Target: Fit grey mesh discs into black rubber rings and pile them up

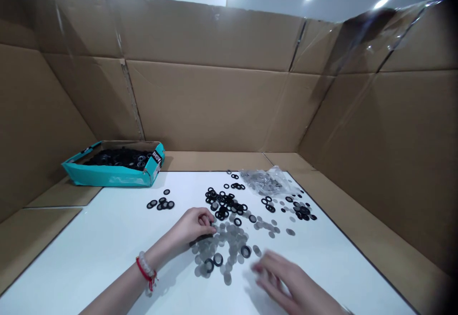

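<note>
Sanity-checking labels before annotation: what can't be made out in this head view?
Left hand: its curled fingers hide whether anything is held.
Right hand: motion blur hides whether it holds anything; the bottom edge cuts off the wrist.
Clear plastic bag: glare and small size hide the contents' details.
Teal box: its front wall hides the lower contents.

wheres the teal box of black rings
In the head view, the teal cardboard box sits at the white tabletop's far left corner, with loose black rings just right of it.
</note>
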Demonstrator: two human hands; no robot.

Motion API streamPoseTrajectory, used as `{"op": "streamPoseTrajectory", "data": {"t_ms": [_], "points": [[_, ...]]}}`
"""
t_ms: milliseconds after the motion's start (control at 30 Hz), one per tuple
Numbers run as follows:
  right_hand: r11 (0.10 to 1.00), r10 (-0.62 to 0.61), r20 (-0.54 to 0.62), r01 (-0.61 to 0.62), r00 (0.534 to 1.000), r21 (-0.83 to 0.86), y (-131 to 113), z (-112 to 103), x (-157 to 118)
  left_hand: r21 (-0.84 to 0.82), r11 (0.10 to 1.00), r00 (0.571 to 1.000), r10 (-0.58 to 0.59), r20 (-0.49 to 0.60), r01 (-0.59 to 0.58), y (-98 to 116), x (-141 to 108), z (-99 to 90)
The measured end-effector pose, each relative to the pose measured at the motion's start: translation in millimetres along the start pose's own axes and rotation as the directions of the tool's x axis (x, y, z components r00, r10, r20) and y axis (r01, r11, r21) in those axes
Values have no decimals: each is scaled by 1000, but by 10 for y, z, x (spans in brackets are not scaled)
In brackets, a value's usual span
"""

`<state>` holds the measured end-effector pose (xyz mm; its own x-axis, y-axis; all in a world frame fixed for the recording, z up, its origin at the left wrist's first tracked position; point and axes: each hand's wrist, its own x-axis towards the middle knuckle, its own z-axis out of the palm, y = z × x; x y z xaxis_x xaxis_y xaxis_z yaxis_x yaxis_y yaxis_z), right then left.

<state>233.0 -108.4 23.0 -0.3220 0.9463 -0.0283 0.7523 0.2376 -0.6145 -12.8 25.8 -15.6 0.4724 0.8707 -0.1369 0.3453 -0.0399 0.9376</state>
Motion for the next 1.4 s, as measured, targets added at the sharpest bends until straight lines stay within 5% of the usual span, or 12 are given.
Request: {"op": "streamPoseTrajectory", "data": {"t_ms": [200,533,667,833,1100,1400], "points": [[997,-56,-19,54,998,-59,68,168,891,-356,934,998,-51,-38,34,54,-76,89],[956,-43,-42,53,998,289,236,163,1262,-501,864,983,-123,-140,37,123,-78,161],[830,-7,-24,19,1000,558,207,260,1272,-511,859,970,-140,-197,20,136,-87,200],[613,17,40,-42,999,789,116,277,1163,-523,851,980,-142,-139,49,254,-156,265],[585,78,94,-122,992,802,91,283,1096,-429,902,984,-118,-132,51,260,-169,348],[604,84,141,-163,986,780,4,234,1034,-623,771,963,-248,-104,131,277,-174,320]]}}
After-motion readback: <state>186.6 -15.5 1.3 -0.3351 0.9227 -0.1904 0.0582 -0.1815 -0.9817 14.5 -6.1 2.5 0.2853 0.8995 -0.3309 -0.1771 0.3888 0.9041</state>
